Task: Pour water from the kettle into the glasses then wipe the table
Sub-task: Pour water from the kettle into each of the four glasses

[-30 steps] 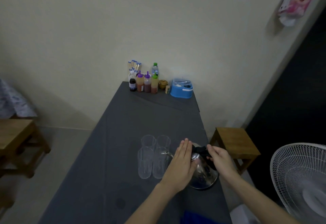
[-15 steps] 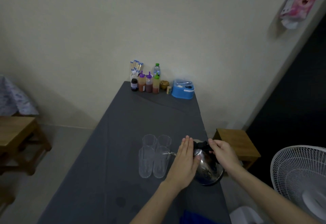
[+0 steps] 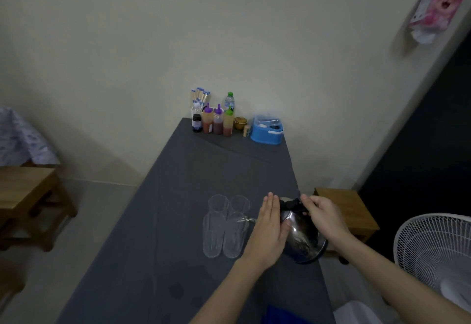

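A shiny steel kettle (image 3: 302, 241) is lifted and tilted to the left over the grey table (image 3: 193, 170). Its thin spout reaches the rim of the near right glass (image 3: 234, 235). My right hand (image 3: 325, 218) is shut on the kettle's black handle. My left hand (image 3: 269, 229) lies flat against the kettle's left side, fingers straight and together. Several clear glasses stand in a tight cluster left of the kettle, among them a near left glass (image 3: 213, 234) and two far glasses (image 3: 218, 202). A blue cloth (image 3: 281, 314) shows at the table's near edge.
Sauce bottles (image 3: 216, 122), a water bottle (image 3: 229, 99) and a blue box (image 3: 267, 131) stand at the table's far end by the wall. A wooden stool (image 3: 349, 209) sits right of the table, a white fan (image 3: 433, 252) further right, a wooden bench (image 3: 28, 196) at left.
The kettle has risen off the table and tipped further left, bringing its spout to the near right glass. Both hands moved with it.
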